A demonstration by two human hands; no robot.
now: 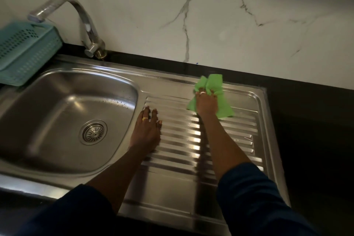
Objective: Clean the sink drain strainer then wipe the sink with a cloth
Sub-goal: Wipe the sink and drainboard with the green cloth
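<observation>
The steel sink [57, 90] has a round drain strainer [93, 132] seated in the bottom of its bowl. To its right lies the ribbed drainboard [191, 140]. My right hand [206, 102] presses a bunched green cloth [220, 92] onto the far part of the drainboard, fingers closed on it. My left hand [148, 128] rests flat on the drainboard's left edge beside the bowl, fingers spread, holding nothing. A few water drops sit on the bowl's far right slope.
A chrome tap [84, 21] arches over the back of the bowl. A teal perforated basket [24, 51] sits on the sink's far left rim. A white marble wall [210, 15] rises behind, and dark countertop [310, 120] lies to the right.
</observation>
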